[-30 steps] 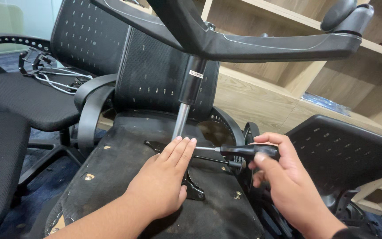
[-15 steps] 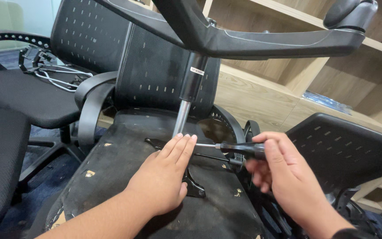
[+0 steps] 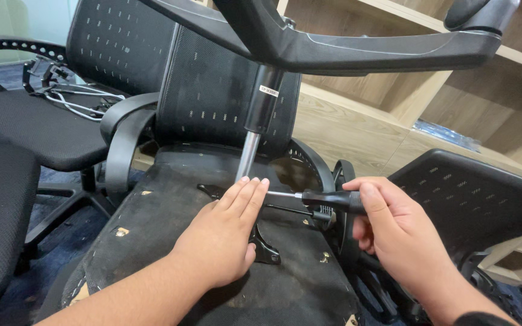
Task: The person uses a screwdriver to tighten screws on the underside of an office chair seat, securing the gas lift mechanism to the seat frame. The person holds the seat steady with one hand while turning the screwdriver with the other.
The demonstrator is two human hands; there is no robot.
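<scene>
— Gripping what, exactly?
— Right hand (image 3: 394, 232) is closed around a black-handled screwdriver (image 3: 327, 199), its shaft pointing at the gas cylinder (image 3: 250, 158).
— And the other?
— Left hand (image 3: 225, 238) lies flat and open on the upturned chair seat (image 3: 164, 223), fingertips (image 3: 252, 184) touching the shaft just beside the cylinder's base.

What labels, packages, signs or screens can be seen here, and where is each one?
Label: a small white rectangular sticker with tiny dark print, high on the black upper part of the chair's gas cylinder, above the hands.
Plastic-wrapped flat package: bluish and shiny, lying on a wooden shelf to the right, behind the chairs.
No signs or screens are in view.
</scene>
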